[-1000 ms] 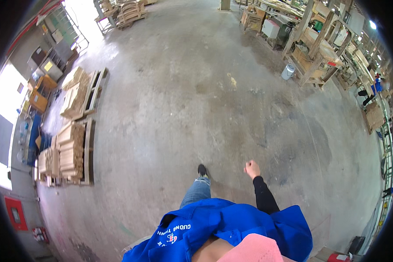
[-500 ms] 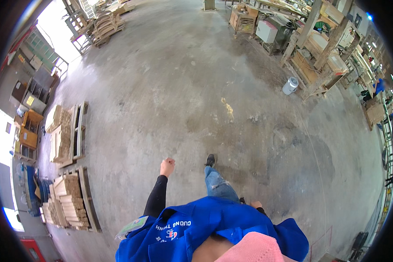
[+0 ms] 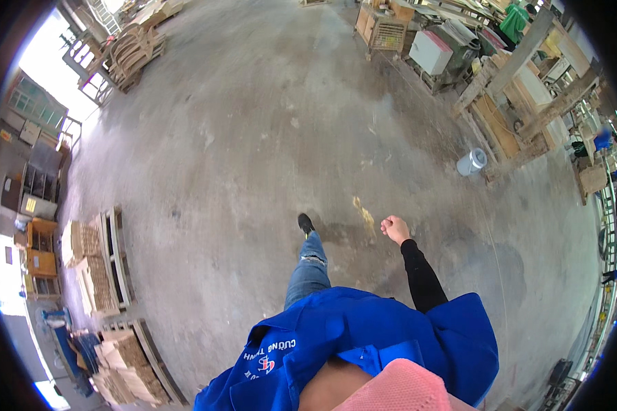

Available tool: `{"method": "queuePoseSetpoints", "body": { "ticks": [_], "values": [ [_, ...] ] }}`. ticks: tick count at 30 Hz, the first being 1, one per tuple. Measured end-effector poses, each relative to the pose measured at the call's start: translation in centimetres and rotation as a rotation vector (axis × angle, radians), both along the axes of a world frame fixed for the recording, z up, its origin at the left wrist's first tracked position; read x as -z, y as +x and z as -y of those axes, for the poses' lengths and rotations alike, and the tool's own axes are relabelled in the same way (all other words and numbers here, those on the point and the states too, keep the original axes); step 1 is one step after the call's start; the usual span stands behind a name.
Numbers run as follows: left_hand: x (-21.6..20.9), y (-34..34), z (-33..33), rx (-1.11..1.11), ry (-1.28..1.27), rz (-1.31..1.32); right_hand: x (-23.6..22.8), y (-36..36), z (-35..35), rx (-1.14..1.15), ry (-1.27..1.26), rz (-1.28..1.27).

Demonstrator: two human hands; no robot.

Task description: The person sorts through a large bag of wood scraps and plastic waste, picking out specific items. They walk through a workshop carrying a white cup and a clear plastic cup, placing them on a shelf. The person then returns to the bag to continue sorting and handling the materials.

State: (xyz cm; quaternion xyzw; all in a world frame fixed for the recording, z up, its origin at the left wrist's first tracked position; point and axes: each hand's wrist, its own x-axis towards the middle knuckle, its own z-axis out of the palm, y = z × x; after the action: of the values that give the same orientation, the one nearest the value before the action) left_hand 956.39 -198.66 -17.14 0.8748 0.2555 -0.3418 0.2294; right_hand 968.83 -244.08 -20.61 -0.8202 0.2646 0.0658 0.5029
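Note:
My right hand (image 3: pixel 395 229) swings out in front over the concrete floor, with its fingers curled into a loose fist and nothing showing in it. A black sleeve covers that forearm below the blue jacket (image 3: pixel 363 322). My left hand is out of sight. One leg in ripped blue jeans (image 3: pixel 307 270) steps ahead, ending in a black shoe (image 3: pixel 305 223). Neither hand touches any object.
Pallets of stacked wood pieces (image 3: pixel 96 284) line the left side, near an orange cabinet (image 3: pixel 42 260). A grey bucket (image 3: pixel 472 162) stands on the right by a wooden workbench frame (image 3: pixel 500 123). Curved wooden parts (image 3: pixel 134 55) are piled far left.
My left hand has dropped out of view and my right hand has swung forward. The other foot now leads. Bucket, benches and pallets have come nearer.

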Motion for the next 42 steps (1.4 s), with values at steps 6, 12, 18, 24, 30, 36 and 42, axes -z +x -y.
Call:
{"method": "queuePoseSetpoints", "body": {
  "ticks": [6,12,18,24,30,36,42],
  "values": [
    [0.2,28.1,1.9,0.217,-0.107,0.113,2.0,14.7,1.9,-0.217,-0.448,-0.252],
    [-1.0,62.8,7.6,0.25,-0.329,0.413,2.0,25.7,3.9,-0.037,-0.114,-0.603],
    [0.8,86.9,11.6,0.255,-0.31,0.621,3.6,43.9,5.8,0.241,0.128,-0.767],
    [-3.6,99.6,17.8,0.234,-0.307,0.167,7.8,68.6,12.4,-0.464,-0.408,-0.477],
    [-1.2,112.4,17.1,0.097,-0.363,-0.016,4.2,103.2,16.5,-0.101,-0.382,-0.092],
    [1.2,133.3,17.1,0.447,-0.114,0.002,0.8,126.8,17.1,-0.028,-0.229,-0.053],
    [0.8,164.8,19.8,0.717,-0.055,0.058,3.4,138.7,17.8,0.009,-0.167,-0.373]
  ]
}}
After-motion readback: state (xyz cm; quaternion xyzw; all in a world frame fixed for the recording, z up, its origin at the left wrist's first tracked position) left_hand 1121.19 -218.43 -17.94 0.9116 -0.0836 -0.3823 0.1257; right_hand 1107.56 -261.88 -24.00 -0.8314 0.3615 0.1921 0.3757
